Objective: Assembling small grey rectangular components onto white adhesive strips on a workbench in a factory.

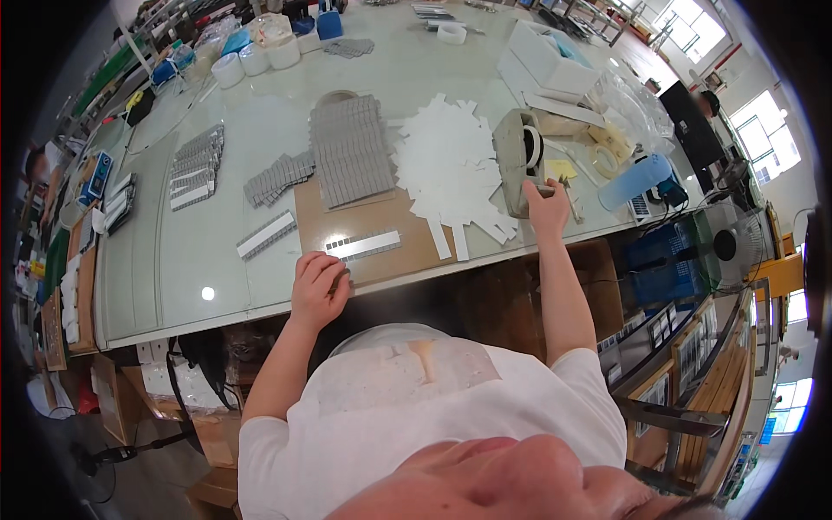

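My left hand [319,291] rests at the table's front edge with its fingers curled, touching the left end of a white strip [368,245] edged with small grey squares. Whatever those fingers may pinch is hidden. At the near end of a grey-green tape dispenser [511,160], my right hand [548,211] is closed on its front part; no pulled length of tape can be made out. A similar strip [267,236] lies to the left. Between the hands, white paper strips [451,165] form a loose pile, beside a stack of grey gridded sheets [351,152] on a brown board [381,271].
Smaller grey pieces [279,177] and a fanned stack of strips [197,167] lie left. Right of the dispenser are a blue bottle [635,181], yellow notes [560,170] and tape rolls [603,159]. A white foam box [546,61] stands behind. A fan [731,243] is beside the table.
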